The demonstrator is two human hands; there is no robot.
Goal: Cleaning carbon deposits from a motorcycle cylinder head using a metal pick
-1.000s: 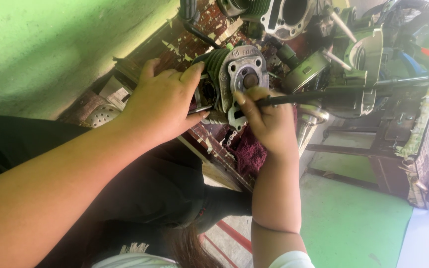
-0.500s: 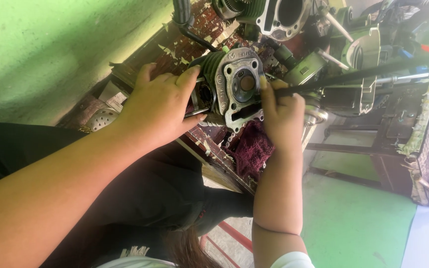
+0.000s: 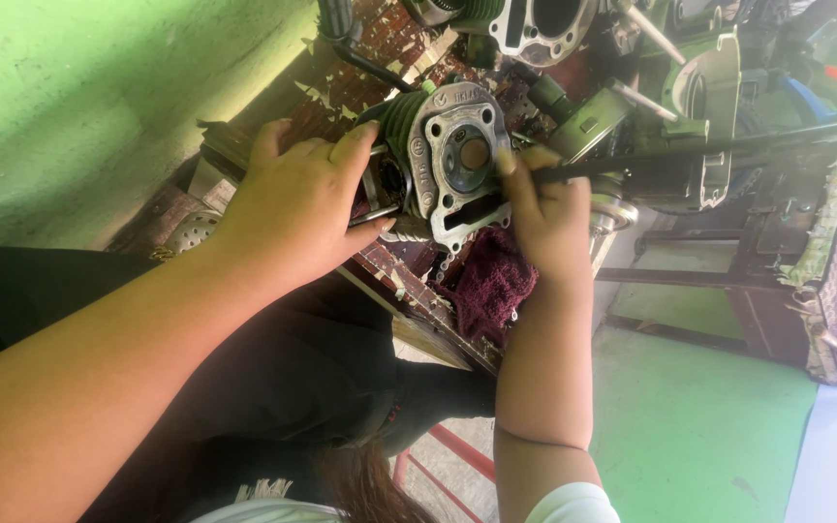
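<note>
Two hands (image 3: 418,208), finned metal cylinder (image 3: 448,160)

close head view, down onto workbench (image 3: 409,291)

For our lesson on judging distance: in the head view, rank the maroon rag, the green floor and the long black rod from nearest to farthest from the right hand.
1. Long black rod: in the right hand grip.
2. Maroon rag: just beside the wrist, on the bench edge.
3. Green floor: farthest, down beyond the forearm.
</note>
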